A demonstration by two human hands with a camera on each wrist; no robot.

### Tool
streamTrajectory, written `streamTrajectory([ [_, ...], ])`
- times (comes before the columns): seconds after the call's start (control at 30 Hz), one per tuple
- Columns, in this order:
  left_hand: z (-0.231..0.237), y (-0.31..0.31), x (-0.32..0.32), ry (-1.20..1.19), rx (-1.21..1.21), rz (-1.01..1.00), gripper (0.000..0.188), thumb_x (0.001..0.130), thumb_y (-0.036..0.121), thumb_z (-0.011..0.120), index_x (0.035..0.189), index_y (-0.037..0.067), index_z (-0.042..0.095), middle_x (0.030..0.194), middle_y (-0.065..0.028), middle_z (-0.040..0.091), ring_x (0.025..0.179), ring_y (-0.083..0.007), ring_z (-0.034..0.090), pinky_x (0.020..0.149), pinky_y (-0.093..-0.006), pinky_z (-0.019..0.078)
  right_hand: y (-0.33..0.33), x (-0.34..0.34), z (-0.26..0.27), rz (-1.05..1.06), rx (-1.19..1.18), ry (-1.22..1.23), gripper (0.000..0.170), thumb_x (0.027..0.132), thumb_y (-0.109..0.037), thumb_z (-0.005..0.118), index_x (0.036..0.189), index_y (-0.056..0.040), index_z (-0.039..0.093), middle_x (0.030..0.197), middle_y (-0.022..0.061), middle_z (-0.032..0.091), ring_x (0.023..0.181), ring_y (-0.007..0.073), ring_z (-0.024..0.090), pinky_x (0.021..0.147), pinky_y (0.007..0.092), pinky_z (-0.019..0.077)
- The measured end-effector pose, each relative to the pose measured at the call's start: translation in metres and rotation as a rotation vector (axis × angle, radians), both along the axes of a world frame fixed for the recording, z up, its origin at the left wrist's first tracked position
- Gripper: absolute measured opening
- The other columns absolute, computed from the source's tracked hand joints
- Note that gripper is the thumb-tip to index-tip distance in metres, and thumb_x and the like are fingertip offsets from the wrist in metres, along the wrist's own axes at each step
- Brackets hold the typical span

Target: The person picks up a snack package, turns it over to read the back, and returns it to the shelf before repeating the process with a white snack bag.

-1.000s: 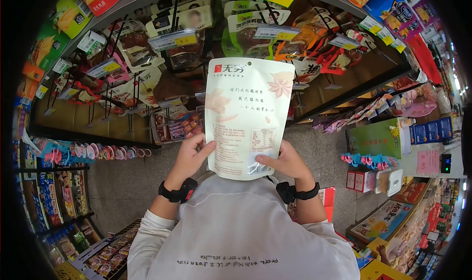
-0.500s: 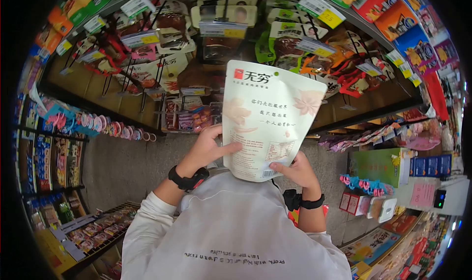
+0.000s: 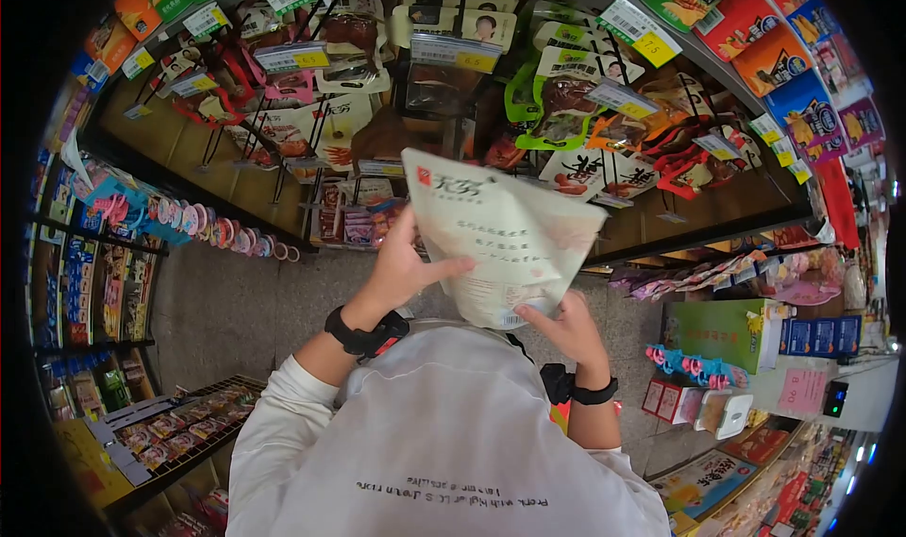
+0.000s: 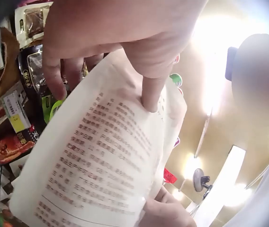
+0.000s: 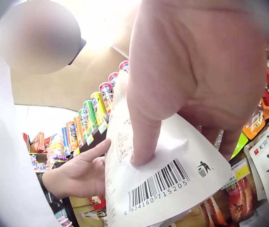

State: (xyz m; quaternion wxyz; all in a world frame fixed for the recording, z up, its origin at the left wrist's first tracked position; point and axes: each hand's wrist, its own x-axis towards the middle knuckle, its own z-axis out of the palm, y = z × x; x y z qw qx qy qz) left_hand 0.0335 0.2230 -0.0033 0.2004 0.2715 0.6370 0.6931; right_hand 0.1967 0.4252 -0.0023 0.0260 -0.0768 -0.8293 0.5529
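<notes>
A white pouch (image 3: 500,240) with printed text is held between both hands in front of the chest, its top tilted away and its surface creased. The left hand (image 3: 401,268) grips its left edge, thumb on the printed face. At the lower right edge the right hand (image 3: 571,329) pinches it. In the left wrist view, the left thumb presses on the pouch (image 4: 92,156) beside rows of small print, with fingers behind it. A barcode shows on the pouch (image 5: 172,175) in the right wrist view, just below the right thumb.
A rack of hanging snack packs (image 3: 566,93) with price tags (image 3: 642,32) stands ahead. Hair bands (image 3: 212,226) hang at the left. On the right are a green box (image 3: 717,334) and a white lidded container (image 3: 734,414). Grey floor (image 3: 236,301) lies between the shelves.
The pouch has turned and tipped back, with its face now folded and creased. Both hands still hold it, the left one higher on its edge. The shelf view has shifted rightward.
</notes>
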Motion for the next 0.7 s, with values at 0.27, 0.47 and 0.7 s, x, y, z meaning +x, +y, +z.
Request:
streamTrajectory([
  [0.27, -0.007, 0.002, -0.006, -0.199, 0.155, 0.136, 0.031, 0.086, 0.008, 0.065, 0.114, 0.001, 0.053, 0.11, -0.0073, 0.061, 0.099, -0.0133, 0.059, 0.085, -0.0276, 0.0475, -0.005, -0.003, 0.008, -0.02, 0.114, 0.027, 0.031, 0.079, -0.012, 0.069, 0.106, 0.0003, 0.062, 0.094, 0.0178, 0.066, 0.085, 0.0317, 0.064, 0.076, 0.0366, 0.0493],
  [0.47, 0.0, 0.003, -0.005, -0.234, 0.181, 0.153, 0.03, 0.088, 0.009, 0.063, 0.114, 0.0, 0.052, 0.108, -0.0088, 0.062, 0.094, -0.0126, 0.061, 0.08, -0.0268, 0.0493, -0.001, 0.005, 0.001, -0.032, 0.095, -0.105, 0.027, 0.081, -0.012, 0.068, 0.104, 0.0013, 0.063, 0.087, 0.0171, 0.067, 0.075, 0.0264, 0.067, 0.066, 0.0323, 0.0501],
  [0.7, -0.008, 0.01, 0.0, -0.019, 0.088, 0.21, 0.047, 0.081, 0.008, 0.071, 0.118, -0.001, 0.044, 0.109, -0.0107, 0.061, 0.096, -0.0152, 0.061, 0.082, -0.0276, 0.0506, 0.0, 0.009, -0.007, -0.113, -0.048, -0.015, 0.024, 0.084, -0.01, 0.066, 0.105, 0.0026, 0.063, 0.089, 0.0114, 0.068, 0.076, 0.0142, 0.065, 0.066, 0.0296, 0.05],
])
